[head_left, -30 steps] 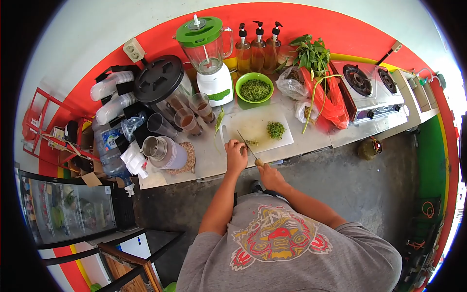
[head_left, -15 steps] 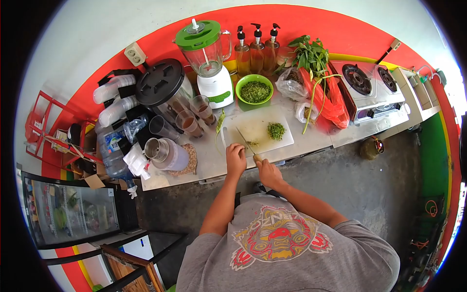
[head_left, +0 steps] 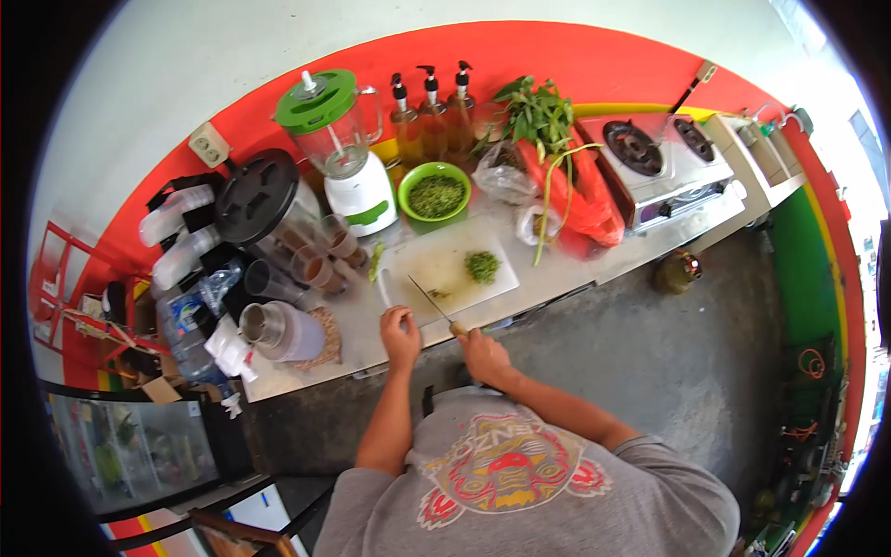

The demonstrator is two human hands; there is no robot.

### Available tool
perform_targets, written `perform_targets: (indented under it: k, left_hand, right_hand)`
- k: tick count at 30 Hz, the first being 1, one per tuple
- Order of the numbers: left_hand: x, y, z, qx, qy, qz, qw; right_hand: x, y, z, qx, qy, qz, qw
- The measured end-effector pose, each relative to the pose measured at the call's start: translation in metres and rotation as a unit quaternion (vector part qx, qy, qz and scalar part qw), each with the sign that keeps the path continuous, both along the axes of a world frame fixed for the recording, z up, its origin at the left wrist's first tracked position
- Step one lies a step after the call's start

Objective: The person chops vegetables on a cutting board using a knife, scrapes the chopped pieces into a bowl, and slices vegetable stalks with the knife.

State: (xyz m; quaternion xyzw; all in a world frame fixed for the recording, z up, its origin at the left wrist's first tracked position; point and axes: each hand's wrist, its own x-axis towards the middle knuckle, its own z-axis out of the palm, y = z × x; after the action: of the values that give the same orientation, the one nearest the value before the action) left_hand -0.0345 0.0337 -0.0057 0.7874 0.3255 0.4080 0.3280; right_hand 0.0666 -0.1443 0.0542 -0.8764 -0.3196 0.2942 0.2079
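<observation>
My right hand [head_left: 485, 356] is closed around the wooden handle of a knife [head_left: 432, 301]. The blade slants to the upper left over the front left of a white cutting board [head_left: 455, 243]. My left hand [head_left: 400, 334] is at the counter's front edge, just off the board's near left corner, with its fingers curled; whether anything is in them is hidden. A pile of chopped greens [head_left: 482, 266] lies on the right half of the board. Close to the blade is a small scrap of cut greens [head_left: 438, 293]. Behind the board stands a green bowl [head_left: 434, 192] of chopped greens.
Left of the board are a blender [head_left: 360, 190], cups of brown drink [head_left: 320, 271] and a jug [head_left: 290, 331]. One long green stalk [head_left: 377, 260] lies beside the board. Pump bottles [head_left: 432, 125], leafy greens [head_left: 538, 116], a red bag [head_left: 589, 200] and a gas stove [head_left: 654, 167] line the back.
My left hand has drawn back from the blade toward the counter's front edge. The knife stays in my right hand. The whole view has shifted, with the counter things appearing further left.
</observation>
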Motion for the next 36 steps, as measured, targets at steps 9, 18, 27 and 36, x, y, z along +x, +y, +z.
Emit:
perform_targets:
  k: [9, 18, 27, 36]
  left_hand:
    - [-0.001, -0.003, 0.006, -0.016, 0.005, 0.005, 1.0]
    - [-0.005, -0.002, 0.0, 0.006, 0.027, -0.022, 0.999]
    - [-0.026, 0.013, 0.011, 0.064, 0.126, 0.199, 0.97]
    - [-0.019, 0.018, 0.015, -0.075, 0.227, 0.21, 0.948]
  right_hand:
    - [0.041, -0.017, -0.004, 0.012, -0.032, -0.075, 0.997]
    - [0.036, -0.02, -0.011, 0.086, -0.055, -0.087, 0.991]
    - [0.046, -0.022, 0.0, 0.106, -0.072, -0.057, 0.99]
    - [0.046, -0.016, 0.008, 0.091, -0.045, 0.028, 0.994]
